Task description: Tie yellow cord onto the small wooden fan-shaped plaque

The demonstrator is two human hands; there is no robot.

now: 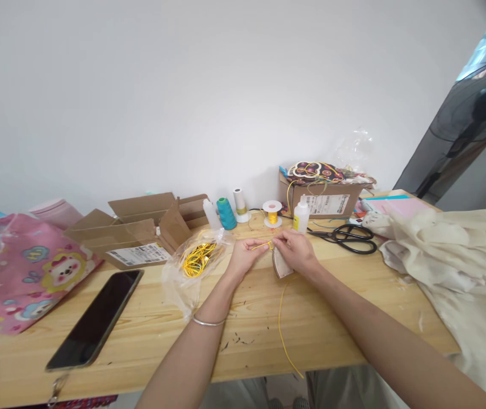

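Over the middle of the table, my left hand (245,257) pinches a thin yellow cord (260,246) between thumb and fingers. My right hand (296,251) meets it from the other side, its fingertips closed on the same cord near a small loop or knot. Below the right fingers hangs a small flat piece (282,265), pale with a dark edge; its kind is unclear and my hand partly covers it. A loose tail of the cord (283,329) curves down past the table's front edge.
Behind my hands stand a spool of yellow thread (272,216), a teal thread cone (226,214) and a small bottle (301,216). Black scissors (349,238) and cream cloth (451,255) lie right. Leftward are a bag of yellow cord (198,261), an open carton (128,238) and a phone (96,321).
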